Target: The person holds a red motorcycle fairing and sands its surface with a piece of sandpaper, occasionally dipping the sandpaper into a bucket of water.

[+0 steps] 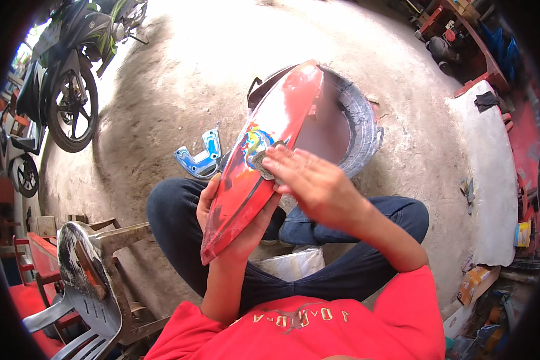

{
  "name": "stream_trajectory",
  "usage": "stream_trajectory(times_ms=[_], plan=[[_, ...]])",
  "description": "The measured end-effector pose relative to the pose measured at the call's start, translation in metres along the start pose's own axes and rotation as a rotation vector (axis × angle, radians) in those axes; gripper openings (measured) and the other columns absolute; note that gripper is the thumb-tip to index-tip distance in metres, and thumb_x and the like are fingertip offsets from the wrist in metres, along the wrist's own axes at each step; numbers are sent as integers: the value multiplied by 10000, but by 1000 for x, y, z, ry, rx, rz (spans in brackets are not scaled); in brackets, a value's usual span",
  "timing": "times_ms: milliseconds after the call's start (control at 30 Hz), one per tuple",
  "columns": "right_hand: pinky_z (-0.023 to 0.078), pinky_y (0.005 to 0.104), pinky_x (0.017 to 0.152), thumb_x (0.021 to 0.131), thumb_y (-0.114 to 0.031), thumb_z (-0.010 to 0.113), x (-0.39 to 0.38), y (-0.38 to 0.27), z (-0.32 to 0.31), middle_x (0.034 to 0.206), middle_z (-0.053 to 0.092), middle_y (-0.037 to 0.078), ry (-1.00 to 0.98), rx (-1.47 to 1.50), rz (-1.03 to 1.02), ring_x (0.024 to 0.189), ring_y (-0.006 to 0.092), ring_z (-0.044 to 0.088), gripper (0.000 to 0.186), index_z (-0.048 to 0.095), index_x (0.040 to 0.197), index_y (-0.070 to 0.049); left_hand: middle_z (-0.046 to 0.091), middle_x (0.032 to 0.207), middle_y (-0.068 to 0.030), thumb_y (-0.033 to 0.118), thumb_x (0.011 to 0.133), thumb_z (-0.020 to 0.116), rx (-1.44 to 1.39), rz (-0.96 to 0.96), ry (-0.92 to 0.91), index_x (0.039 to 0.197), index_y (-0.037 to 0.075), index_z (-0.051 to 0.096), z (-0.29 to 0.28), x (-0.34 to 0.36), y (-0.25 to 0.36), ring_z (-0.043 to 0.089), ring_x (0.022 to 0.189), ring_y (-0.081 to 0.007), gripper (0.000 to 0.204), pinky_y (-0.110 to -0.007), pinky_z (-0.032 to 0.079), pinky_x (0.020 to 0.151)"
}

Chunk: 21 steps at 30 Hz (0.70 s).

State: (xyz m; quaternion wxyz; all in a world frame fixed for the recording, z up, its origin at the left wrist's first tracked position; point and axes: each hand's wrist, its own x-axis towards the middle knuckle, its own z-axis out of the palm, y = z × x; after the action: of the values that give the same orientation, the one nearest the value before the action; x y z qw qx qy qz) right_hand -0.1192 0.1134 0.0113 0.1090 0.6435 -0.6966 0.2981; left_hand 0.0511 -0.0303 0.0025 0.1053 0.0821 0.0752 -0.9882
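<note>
A long red motorcycle body panel point(237, 198) with worn multicoloured patches lies slanted across my lap, its far end over a bucket. My left hand point(237, 240) grips its near end from below, thumb along the left edge and fingers wrapped underneath. On the panel's middle, my right hand point(315, 183) presses a small grey-green piece of sandpaper point(263, 166) flat under its closed fingers. Brownish water fills the grey bucket point(361, 123) just beyond my hands. A blue-and-white plastic part point(199, 161) rests on the floor left of the panel.
Motorcycles point(72, 90) stand at the far left. A grey plastic chair point(93, 294) is close by my left side. Between my legs sits a whitish block point(294, 263). Along the right run a pale ledge point(483, 192) and a red shelf point(477, 48) with tools.
</note>
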Motion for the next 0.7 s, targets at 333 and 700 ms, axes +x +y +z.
stream_trajectory(times_ms=[333, 700], plan=[[546, 445, 1044, 999, -124, 633, 1, 5, 3, 1326, 716, 171, 53, -15, 2, 1206, 330, 696, 377, 659, 1351, 9, 531, 1545, -240, 360, 1041, 519, -65, -45, -78, 1525, -31, 458, 0, 2, -3, 514, 1433, -415, 626, -592, 323, 1264], [568, 456, 1007, 1058, -122, 569, 2, 33, 8, 1286, 722, 195, 88, -12, 274, 1168, 356, 708, 314, 663, 1331, 1, 534, 1535, -259, 340, 1039, 514, 18, 22, 34, 1518, -44, 457, 1, 3, -6, 509, 1439, -422, 617, -585, 325, 1268]])
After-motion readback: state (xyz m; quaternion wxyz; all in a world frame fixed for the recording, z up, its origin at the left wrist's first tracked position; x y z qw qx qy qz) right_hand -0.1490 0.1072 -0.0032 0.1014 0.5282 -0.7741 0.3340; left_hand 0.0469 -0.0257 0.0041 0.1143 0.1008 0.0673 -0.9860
